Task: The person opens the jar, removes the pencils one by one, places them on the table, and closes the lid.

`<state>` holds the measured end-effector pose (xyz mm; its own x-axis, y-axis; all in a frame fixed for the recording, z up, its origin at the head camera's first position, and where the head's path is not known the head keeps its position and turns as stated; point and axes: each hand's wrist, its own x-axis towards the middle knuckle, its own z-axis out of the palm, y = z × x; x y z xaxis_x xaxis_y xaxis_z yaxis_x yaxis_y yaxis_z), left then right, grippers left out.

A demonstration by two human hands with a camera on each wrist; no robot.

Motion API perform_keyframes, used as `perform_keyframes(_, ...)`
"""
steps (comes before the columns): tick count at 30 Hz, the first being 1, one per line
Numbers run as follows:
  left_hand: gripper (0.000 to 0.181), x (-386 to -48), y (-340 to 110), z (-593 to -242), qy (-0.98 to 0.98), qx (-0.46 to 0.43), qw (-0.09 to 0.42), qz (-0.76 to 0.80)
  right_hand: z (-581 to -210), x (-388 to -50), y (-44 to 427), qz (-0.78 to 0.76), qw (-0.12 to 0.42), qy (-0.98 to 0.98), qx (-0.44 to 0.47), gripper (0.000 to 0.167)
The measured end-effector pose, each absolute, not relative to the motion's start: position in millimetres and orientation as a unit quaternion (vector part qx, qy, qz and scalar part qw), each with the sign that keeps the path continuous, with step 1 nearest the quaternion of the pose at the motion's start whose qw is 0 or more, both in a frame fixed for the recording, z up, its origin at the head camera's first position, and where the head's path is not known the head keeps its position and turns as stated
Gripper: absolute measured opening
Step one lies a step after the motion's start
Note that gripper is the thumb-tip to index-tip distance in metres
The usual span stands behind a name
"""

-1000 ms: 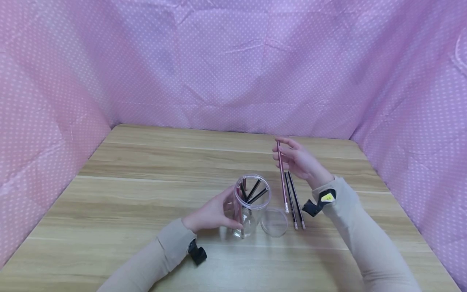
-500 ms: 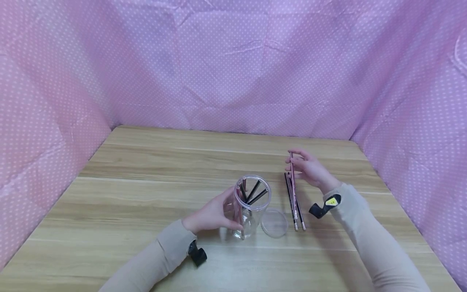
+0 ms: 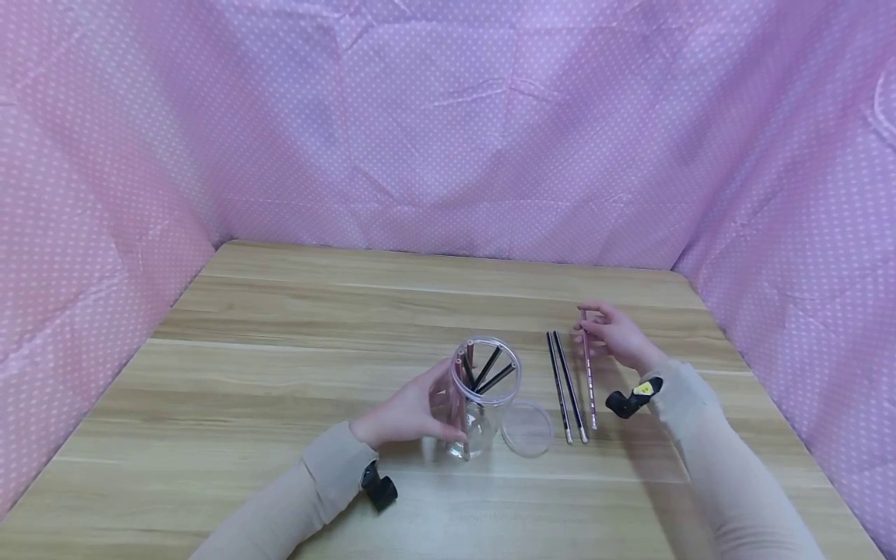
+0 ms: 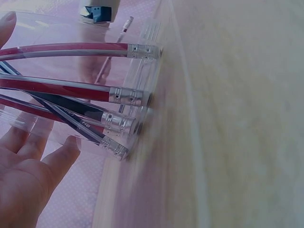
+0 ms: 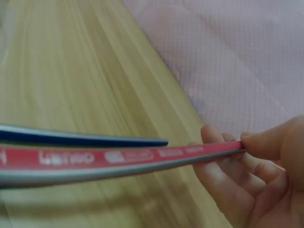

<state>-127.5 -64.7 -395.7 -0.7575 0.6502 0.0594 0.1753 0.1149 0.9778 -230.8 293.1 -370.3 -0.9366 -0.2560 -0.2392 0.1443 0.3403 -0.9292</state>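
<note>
My left hand (image 3: 413,404) grips a clear plastic jar (image 3: 493,400) from its left side. Several red and black pencils (image 4: 85,92) stand inside it, eraser ends down at the base in the left wrist view. With thumb and fingers my right hand (image 3: 609,334) pinches the far end of a red pencil (image 5: 118,159), whose eraser end points toward me. Just left of that pencil, two dark pencils (image 3: 563,389) lie side by side on the table.
A clear round lid (image 3: 527,429) lies on the wooden table (image 3: 315,311) between the jar and the dark pencils. Pink dotted cloth (image 3: 448,140) hangs along the back and both sides.
My right hand has carried the red pencil rightward and toward me, across the two dark pencils to their right side. My left hand and the jar have stayed put.
</note>
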Motion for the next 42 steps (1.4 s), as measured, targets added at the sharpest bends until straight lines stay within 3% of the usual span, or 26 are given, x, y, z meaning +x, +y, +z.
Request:
perform_keyframes(18,0.107,-131.1,-66.4,-397.7,0.73,0.291,0.189,0.589,-394.3,-236.5,301.8,-0.592,0.196,0.781,-0.039,0.057)
perform_keyframes(42,0.105,-135.2,-72.1,-394.1,0.711,0.298,0.206,0.602,-395.2,-242.5,282.2,-0.457,0.191,0.868,-0.016,0.046)
